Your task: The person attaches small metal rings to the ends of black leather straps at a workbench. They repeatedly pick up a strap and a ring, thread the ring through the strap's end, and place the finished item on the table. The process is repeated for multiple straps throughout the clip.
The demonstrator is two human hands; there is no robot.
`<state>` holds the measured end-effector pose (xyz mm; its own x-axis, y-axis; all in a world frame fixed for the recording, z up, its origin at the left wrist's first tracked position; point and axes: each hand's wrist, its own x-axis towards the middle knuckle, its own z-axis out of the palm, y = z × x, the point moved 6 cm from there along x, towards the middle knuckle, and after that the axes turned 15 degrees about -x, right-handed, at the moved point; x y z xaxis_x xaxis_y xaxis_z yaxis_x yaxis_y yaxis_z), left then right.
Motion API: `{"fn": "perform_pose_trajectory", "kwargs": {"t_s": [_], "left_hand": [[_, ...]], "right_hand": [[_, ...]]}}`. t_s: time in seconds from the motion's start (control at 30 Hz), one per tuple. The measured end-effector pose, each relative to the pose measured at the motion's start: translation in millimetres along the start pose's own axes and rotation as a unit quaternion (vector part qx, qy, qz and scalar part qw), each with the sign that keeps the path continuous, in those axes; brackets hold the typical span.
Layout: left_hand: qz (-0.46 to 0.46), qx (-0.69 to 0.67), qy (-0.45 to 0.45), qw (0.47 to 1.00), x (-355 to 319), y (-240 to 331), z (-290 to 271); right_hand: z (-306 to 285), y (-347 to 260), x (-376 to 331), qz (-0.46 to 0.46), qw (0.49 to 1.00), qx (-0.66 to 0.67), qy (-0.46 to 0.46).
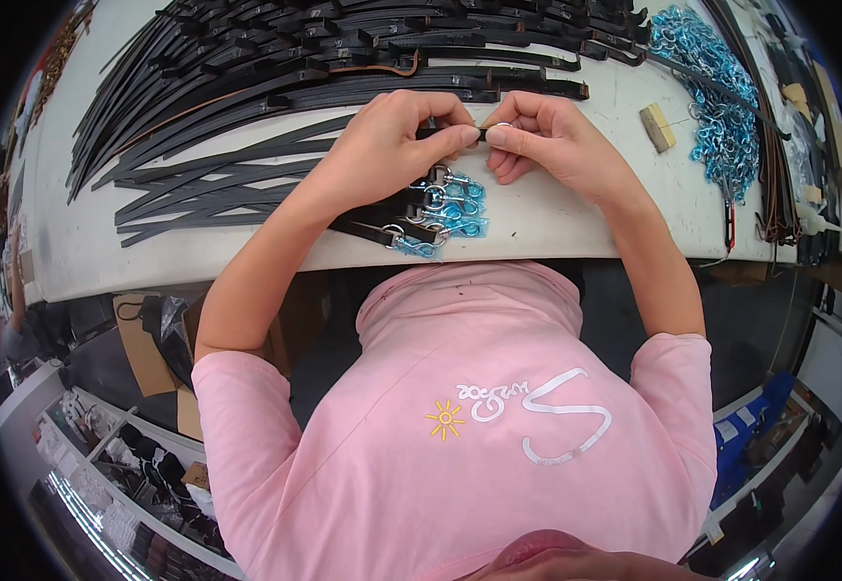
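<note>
My left hand (397, 140) pinches the end of a black strap (428, 133) over the white table (556, 208). My right hand (542, 136) meets it fingertip to fingertip and grips a small metal ring (500, 126) at that same strap end. Just below my hands, near the table's front edge, lies a small bunch of black straps fitted with metal clasps in blue wrapping (445, 213).
A large spread of loose black straps (247, 107) covers the left and far side of the table. A heap of blue-wrapped clasps (716, 87) lies at the right, with a small wooden block (658, 126) beside it. Shelves with goods show below left.
</note>
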<state>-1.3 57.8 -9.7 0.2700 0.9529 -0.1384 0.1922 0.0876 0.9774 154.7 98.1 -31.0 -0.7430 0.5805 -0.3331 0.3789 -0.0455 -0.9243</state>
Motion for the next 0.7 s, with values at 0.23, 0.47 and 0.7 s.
{"fn": "perform_pose_trajectory", "kwargs": {"t_s": [0.23,0.47,0.7], "left_hand": [[-0.032,-0.060,-0.012,0.998,1.2,-10.2,-0.9],[0.172,0.169,0.088,0.966,-25.4,21.7,-6.3],[0.215,0.183,0.087,0.955,-27.0,24.0,1.4]], "right_hand": [[0.2,-1.0,0.3,0.002,1.000,-0.006,-0.001],[-1.9,-8.6,-0.7,-0.005,1.000,-0.007,0.014],[7.2,-17.6,4.2,-0.048,0.991,-0.120,-0.029]]}}
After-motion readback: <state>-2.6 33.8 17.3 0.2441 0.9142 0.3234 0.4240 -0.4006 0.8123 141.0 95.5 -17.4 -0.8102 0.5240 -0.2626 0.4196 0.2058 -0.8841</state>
